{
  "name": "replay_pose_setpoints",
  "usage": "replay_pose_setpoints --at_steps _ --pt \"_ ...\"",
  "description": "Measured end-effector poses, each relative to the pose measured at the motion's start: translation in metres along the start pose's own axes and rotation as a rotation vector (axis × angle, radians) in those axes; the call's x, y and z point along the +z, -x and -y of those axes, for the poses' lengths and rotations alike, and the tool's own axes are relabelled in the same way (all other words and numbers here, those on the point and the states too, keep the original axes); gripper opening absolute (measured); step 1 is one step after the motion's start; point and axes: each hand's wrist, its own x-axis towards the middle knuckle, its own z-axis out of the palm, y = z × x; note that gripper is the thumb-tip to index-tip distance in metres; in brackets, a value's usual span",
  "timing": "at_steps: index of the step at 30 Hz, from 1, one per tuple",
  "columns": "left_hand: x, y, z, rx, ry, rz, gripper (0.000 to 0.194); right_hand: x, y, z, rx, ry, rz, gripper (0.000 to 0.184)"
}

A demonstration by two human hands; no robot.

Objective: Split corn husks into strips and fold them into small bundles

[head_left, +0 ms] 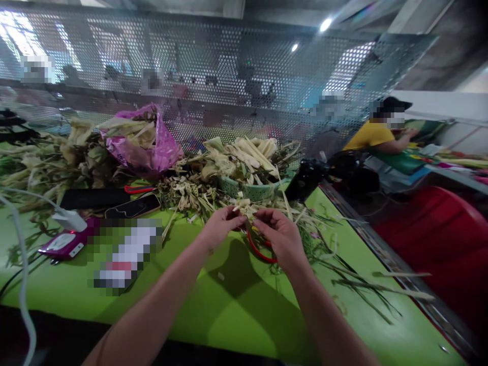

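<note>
My left hand [223,226] and my right hand [280,231] come together above the green table, fingers pinched around a small pale piece of folded dried husk [244,206]. The left thumb presses its lower edge; the right fingertips grip its other side. Beneath my right hand lies a pair of scissors with red handles [259,250], partly hidden by the hand. Just behind, a light green basket [247,189] holds a heap of dried husks [253,152]. Cut husk scraps [190,193] lie to the left of the basket.
A pink plastic bag [163,147] of husks stands at the back left. A phone [133,207] and a purple power strip [68,243] with a white cable lie on the left. A black bottle-like object [305,180] stands right. Beyond the red chair [438,239] sits a person in yellow [371,134].
</note>
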Motion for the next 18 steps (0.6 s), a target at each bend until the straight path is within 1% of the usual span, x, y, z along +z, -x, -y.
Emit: replay_pose_setpoints --at_steps 3,7,9,15,18 --pt "-0.0013 0.0022 -0.0062 -0.011 0.089 -0.039 0.031 -0.003 -0.0006 0.0008 0.035 0.035 0.021 0.025" --pt "-0.0023 0.0036 -0.0105 0.011 0.146 -0.096 0.032 -0.0034 -0.0002 0.0022 0.101 0.13 0.154 0.025" --pt "-0.0026 0.0032 -0.0103 0.018 0.138 -0.098 0.032 -0.0025 0.0001 0.0025 0.094 0.159 0.185 0.025" --pt "-0.0035 0.0001 -0.0069 0.052 0.051 -0.091 0.032 -0.002 -0.0006 0.0012 -0.015 0.27 0.144 0.021" --pt "-0.0043 -0.0016 -0.0046 0.075 0.023 -0.08 0.028 -0.0016 0.0002 0.0005 -0.027 0.277 0.12 0.021"
